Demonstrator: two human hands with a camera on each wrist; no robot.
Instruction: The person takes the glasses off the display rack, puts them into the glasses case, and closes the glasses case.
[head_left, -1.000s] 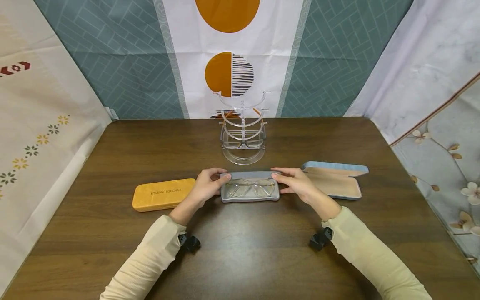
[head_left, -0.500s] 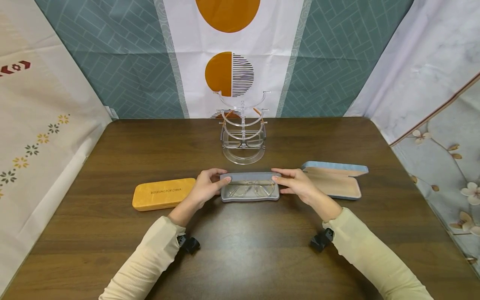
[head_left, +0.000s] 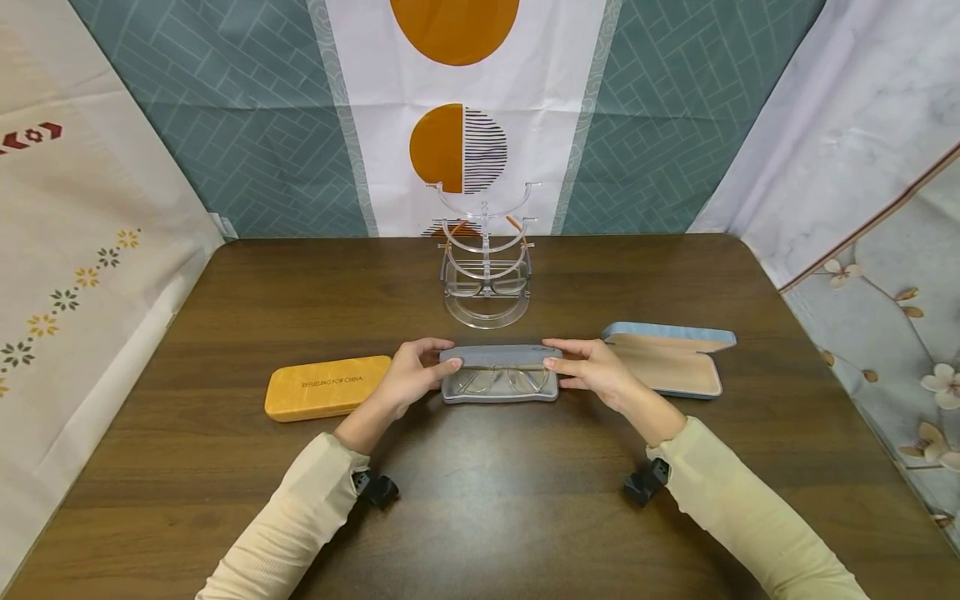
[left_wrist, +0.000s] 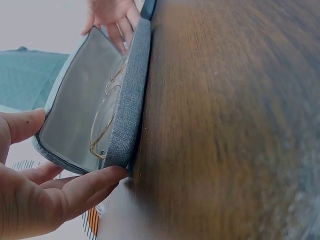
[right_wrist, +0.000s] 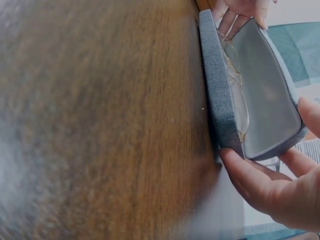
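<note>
A grey glasses case [head_left: 498,356] sits on the table in the middle of the head view, its lid part-way down. Inside lie thin gold-rimmed eyeglasses [left_wrist: 102,132], lenses toward me. My left hand [head_left: 408,375] grips the case's left end, thumb on the lid's edge and fingers along the end of the base. At the right end my right hand [head_left: 600,375] holds it the same way. From the right wrist view, the right thumb [right_wrist: 309,114] presses the lid's rim while a fingertip touches the base's corner. The upper part of the eyeglasses is hidden under the lid in the head view.
Left of the hands lies a closed yellow glasses case [head_left: 322,390] with printed lettering. A blue glasses case [head_left: 682,377] stands open behind the right hand. Farther back is a clear tiered display stand [head_left: 487,319] bearing eyeglasses. Fabric hangs around the wooden table [head_left: 480,517].
The grey case's lid has swung down toward me, covering more of the eyeglasses. Both thumbs have come down with it; the case's base has stayed in place.
</note>
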